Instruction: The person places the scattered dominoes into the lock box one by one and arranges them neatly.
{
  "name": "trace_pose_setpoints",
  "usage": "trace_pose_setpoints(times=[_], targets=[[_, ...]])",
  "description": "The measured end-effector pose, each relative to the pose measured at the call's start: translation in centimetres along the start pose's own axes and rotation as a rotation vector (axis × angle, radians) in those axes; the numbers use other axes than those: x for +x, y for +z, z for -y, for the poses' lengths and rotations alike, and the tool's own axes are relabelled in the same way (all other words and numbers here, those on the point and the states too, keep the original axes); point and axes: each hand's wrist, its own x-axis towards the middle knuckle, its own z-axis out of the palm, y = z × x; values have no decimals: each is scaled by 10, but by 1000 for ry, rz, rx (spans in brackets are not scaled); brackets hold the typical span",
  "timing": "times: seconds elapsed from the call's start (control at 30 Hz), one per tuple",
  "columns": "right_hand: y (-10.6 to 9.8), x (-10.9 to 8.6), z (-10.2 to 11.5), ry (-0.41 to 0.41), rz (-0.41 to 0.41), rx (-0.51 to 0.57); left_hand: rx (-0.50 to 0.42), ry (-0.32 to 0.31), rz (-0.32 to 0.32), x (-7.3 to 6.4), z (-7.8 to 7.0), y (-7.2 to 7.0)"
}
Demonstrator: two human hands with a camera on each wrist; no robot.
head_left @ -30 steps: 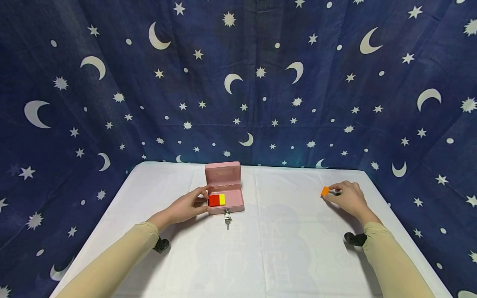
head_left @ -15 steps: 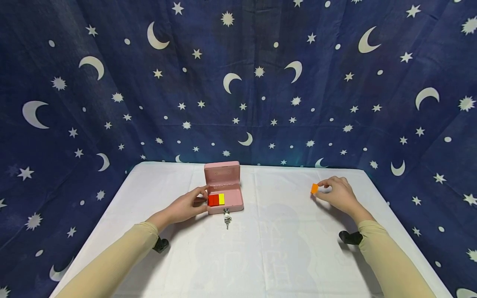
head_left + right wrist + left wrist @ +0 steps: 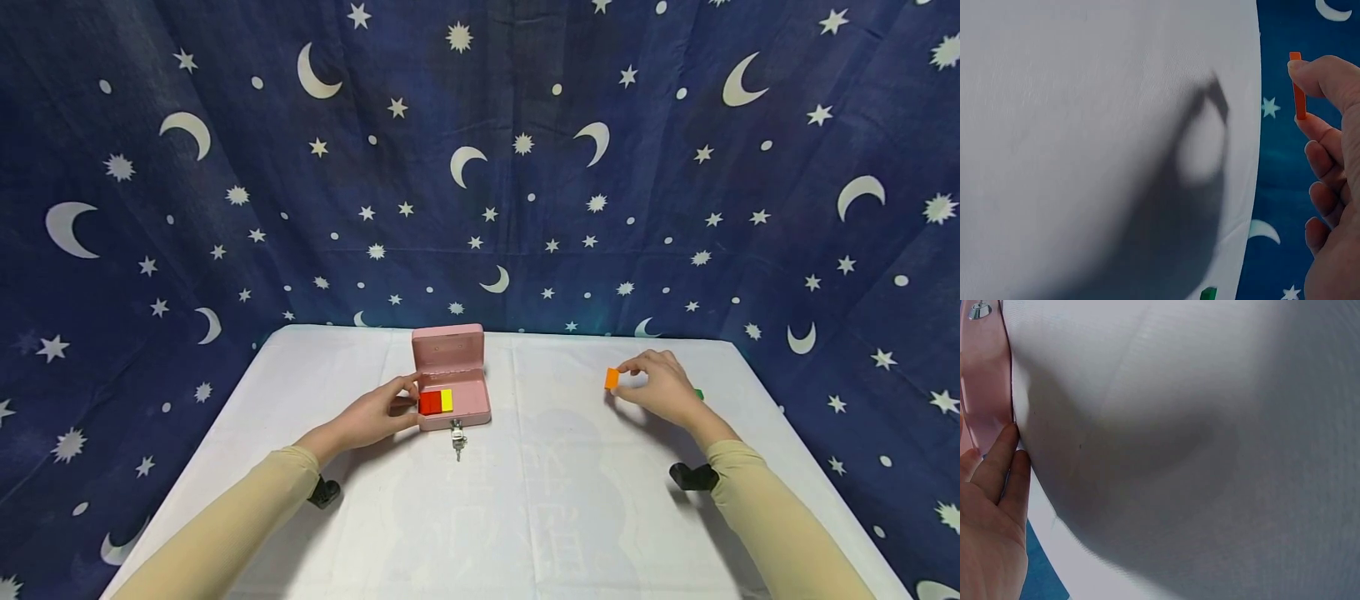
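Observation:
A pink metal cash box (image 3: 471, 398) stands with its lid (image 3: 448, 350) raised. Red blocks (image 3: 431, 403) and a yellow block (image 3: 447, 401) lie side by side in its left part. At the box's left side is my left hand (image 3: 382, 408), its fairly straight fingers touching the wall; the left wrist view shows the fingers (image 3: 999, 459) against the pink side. My right hand (image 3: 663, 392) pinches a thin orange block (image 3: 612, 379) between thumb and fingertips, above the table. Seen edge-on in the right wrist view, the orange block (image 3: 1298, 87) has the other fingers loosely bent below it.
Keys (image 3: 458, 442) hang from the lock at the box's front. A green block (image 3: 699, 394) lies on the table, partly hidden behind my right wrist. White cloth (image 3: 555, 500) covers the table. A dark blue curtain (image 3: 517, 217) with moons and stars surrounds it.
My right hand has moved left with the orange block, towards the box. A green block has come into sight behind my right wrist. My left hand and the box have stayed put.

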Motion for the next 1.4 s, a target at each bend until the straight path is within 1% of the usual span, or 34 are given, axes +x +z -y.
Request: trace_pose_setpoints(times=[0.23, 0.47, 0.83, 1.03, 1.4], targets=[[0, 2, 15, -45, 27, 0, 10, -1, -4, 1, 0, 0], [6, 4, 28, -65, 28, 18, 21, -20, -5, 2, 1, 0], [10, 8, 52, -137, 22, 11, 20, -10, -4, 1, 0, 0], [13, 11, 60, -166, 26, 14, 10, -18, 1, 0, -1, 0], [14, 16, 77, -182, 28, 36, 20, -32, 1, 2, 1, 0]])
